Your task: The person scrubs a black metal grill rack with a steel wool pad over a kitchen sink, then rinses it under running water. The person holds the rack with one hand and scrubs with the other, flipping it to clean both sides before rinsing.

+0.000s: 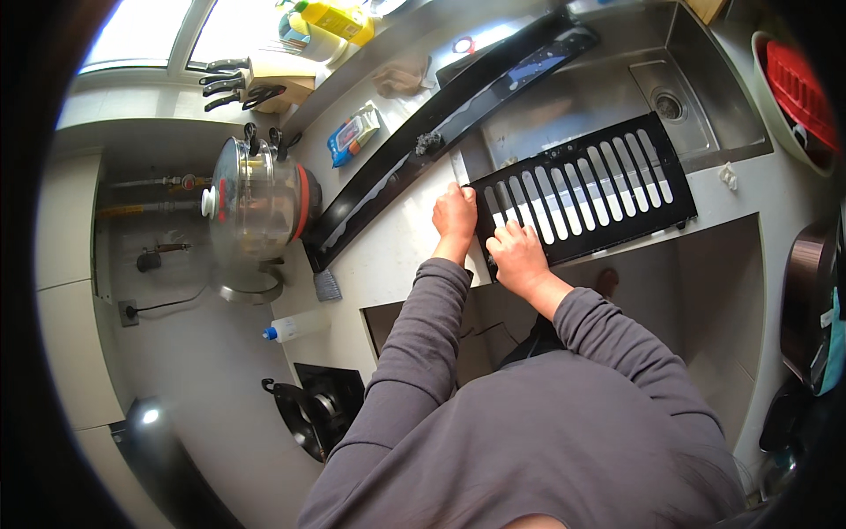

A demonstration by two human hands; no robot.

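Observation:
A black slotted panel (674, 178), like a range hood grille, lies tilted across the front edge of the stainless steel sink (568, 109). My left hand (456, 215) is closed on its near-left corner. On the panel's left end rests my right hand (519, 258), fingers curled over the first slots; what lies under the fingers is hidden. A small grey tuft shows at the panel edge beside it. Left of the panel, a long black trough-shaped piece (370, 188) with suds runs diagonally from counter to sink. A steel wool scrubber (428, 143) sits on it.
A glass-lidded pot (254, 188), a wipes packet (353, 135), a grey brush (326, 285) and a blue-capped bottle (297, 326) stand or lie on the left. A knife block (284, 79) is at the window. A bowl with a red basket (800, 92) stands right of the sink.

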